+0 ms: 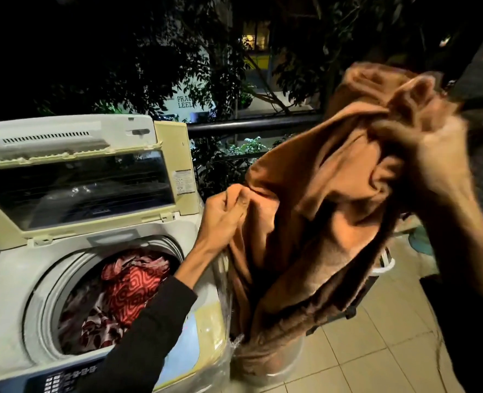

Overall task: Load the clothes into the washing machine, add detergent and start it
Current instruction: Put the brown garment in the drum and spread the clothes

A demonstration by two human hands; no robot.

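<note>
Outdoor balcony at night: pale square floor tiles (376, 330), dark metal railing (251, 123), foliage beyond. Washing machine (10, 279), top-loading, off-white plastic yellowed at the edges; hinged lid (75, 180) raised, with a dark glass panel. Round drum (47, 302) holds crumpled printed clothes (129, 285), red with wavy pattern, plus a paler floral piece. Brown garment (314, 211), soft matte fabric in heavy folds, held in the air to the right of the machine, its lower end hanging into a container that is mostly hidden. Left hand (223, 219), dark sleeve, grip pinched on the garment's edge. Right hand (430, 154), blurred, grip clenched on bunched fabric higher up.
</note>
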